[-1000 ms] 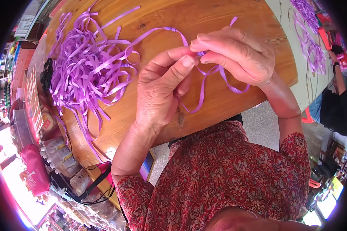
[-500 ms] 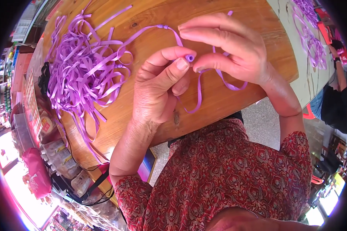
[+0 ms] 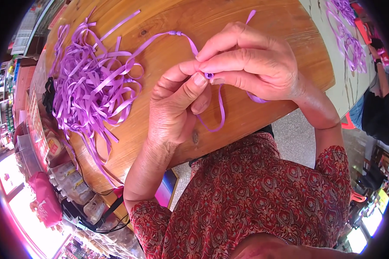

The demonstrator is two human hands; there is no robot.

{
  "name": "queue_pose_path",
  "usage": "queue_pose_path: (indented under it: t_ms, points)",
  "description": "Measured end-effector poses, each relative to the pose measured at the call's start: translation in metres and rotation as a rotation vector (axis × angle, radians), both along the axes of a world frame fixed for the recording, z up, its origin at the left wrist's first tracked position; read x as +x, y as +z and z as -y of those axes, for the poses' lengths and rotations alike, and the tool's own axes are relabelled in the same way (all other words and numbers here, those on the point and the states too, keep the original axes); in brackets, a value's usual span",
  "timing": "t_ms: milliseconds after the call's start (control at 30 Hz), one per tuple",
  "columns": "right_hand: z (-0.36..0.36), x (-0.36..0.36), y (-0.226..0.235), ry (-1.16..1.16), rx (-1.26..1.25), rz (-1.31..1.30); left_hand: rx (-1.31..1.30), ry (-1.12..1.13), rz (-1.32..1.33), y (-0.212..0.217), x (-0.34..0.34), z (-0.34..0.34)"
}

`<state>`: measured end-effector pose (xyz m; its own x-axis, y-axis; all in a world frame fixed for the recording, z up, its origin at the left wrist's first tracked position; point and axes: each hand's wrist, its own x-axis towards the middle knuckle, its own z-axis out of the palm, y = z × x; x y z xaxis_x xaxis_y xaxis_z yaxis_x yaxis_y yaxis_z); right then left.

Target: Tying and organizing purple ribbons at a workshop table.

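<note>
A small hollow purple bead (image 3: 209, 76) sits at the meeting fingertips of both hands above the wooden table. My left hand (image 3: 170, 101) is closed, pinching it between thumb and forefinger. From the other side my right hand (image 3: 257, 64) also closes on the bead, thumb below and fingers above. A purple ribbon (image 3: 221, 108) loops down beside the hands; its stretch inside the fingers is hidden. Another part of ribbon (image 3: 150, 39) arches leftward from the hands to the pile and carries small purple beads (image 3: 175, 33). A heap of purple ribbons (image 3: 90, 82) lies at the left.
The wooden table (image 3: 289, 26) has a curved edge close to my body. At the right, a pale table (image 3: 333, 93) holds more purple ribbons (image 3: 350, 47), with another person's arm (image 3: 381, 77) beyond. Bagged goods and a pink pouch (image 3: 44, 199) stand at the lower left.
My right hand has come down and left, its fingers closing at the bead. My left hand still pinches the bead, now slightly lower. The ribbon loop has shifted.
</note>
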<state>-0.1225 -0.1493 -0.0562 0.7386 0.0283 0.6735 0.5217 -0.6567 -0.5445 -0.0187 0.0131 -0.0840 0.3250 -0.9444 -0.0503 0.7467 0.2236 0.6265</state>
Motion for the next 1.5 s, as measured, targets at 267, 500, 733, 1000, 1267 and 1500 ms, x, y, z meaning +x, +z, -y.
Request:
queue_pose_path:
  t_ms: [267,500,733,1000,1267,1500]
  points:
    - [-0.001,0.001,-0.002,-0.01,0.005,-0.004,0.134,0.079,0.02,0.004,-0.011,0.001]
    - [0.005,0.001,-0.003,-0.207,-0.228,0.054,0.155,0.182,0.192,0.004,-0.004,0.002]
    - [0.001,0.003,-0.008,-0.139,-0.241,0.037,0.249,0.141,0.167,0.003,-0.001,0.002]
    - [0.002,0.002,-0.008,-0.072,0.088,-0.094,0.157,0.116,0.062,-0.002,-0.004,0.0]
    - [0.001,0.002,-0.008,-0.083,0.022,-0.054,0.093,0.086,0.081,-0.004,-0.004,0.0]
    - [0.002,0.002,-0.01,-0.085,0.002,-0.021,0.101,0.074,0.099,-0.006,-0.002,0.002]
